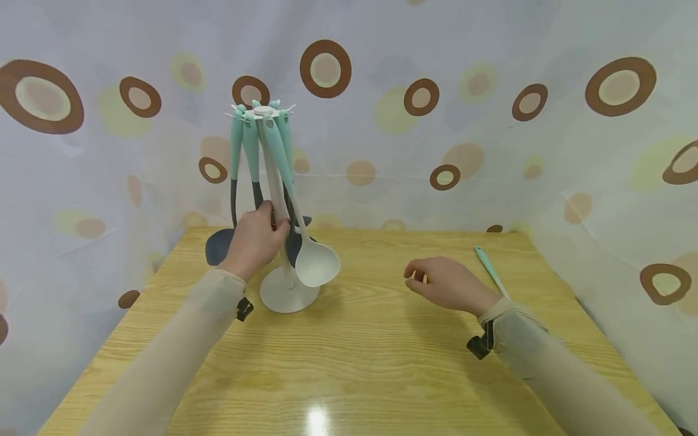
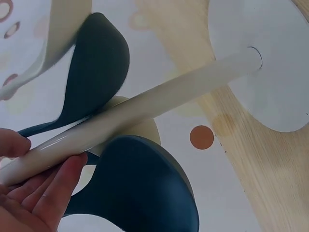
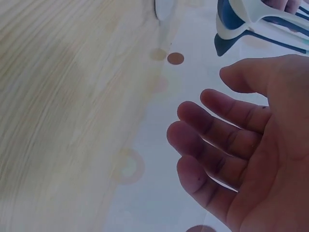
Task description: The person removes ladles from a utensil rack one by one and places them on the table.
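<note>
A white utensil stand (image 1: 289,298) with a round base is at the left of the table, its pole (image 2: 188,92) gripped by my left hand (image 1: 256,239). Mint-green handles hang from hooks at its top. Among the hanging utensils, a white ladle (image 1: 317,264) faces the front right. Dark utensil heads, such as a rounded one (image 2: 140,188), hang around the pole; their exact kinds are partly hidden. My right hand (image 1: 449,283) hovers over the table's right half, fingers loosely bent and holding nothing. Just beyond it lies a utensil with a mint-green handle (image 1: 489,269), its far end hidden by the forearm.
The wooden table (image 1: 349,351) runs up to a patterned cloth (image 1: 382,145) at the back and sides. Each wrist carries a small black camera. A light reflection shows near the front edge.
</note>
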`<state>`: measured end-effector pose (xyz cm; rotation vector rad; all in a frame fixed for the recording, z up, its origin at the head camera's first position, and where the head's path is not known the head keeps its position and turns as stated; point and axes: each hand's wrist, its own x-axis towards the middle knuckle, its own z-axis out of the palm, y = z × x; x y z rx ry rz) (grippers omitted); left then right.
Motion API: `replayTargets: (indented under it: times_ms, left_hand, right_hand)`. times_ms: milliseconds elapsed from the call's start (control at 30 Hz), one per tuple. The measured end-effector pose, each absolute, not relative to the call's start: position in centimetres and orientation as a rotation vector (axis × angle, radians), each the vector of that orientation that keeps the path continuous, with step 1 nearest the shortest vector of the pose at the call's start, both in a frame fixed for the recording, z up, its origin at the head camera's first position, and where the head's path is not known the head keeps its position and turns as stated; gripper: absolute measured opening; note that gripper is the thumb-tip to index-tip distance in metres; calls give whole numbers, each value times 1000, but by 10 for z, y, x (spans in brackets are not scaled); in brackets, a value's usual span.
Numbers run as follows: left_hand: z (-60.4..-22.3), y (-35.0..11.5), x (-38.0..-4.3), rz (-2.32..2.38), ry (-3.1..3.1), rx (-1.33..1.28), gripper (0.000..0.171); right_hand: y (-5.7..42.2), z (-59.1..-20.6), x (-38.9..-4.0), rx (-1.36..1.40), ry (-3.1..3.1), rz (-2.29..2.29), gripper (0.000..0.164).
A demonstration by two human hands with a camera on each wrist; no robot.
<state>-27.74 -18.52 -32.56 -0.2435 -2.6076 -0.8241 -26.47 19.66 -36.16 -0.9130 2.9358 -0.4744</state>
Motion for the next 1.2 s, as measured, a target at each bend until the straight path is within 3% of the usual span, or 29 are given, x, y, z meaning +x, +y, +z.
replayTargets:
  times_ms: [767, 1200]
  left_hand:
    - [-332, -189, -277, -813, -2613, -257, 26]
    - [-334, -189, -277, -780, -2591, -260, 23]
  right_hand:
    - [45, -337, -288, -1244, 2886, -1019, 38]
    - [12, -338, -297, -1220, 2912, -1051, 16]
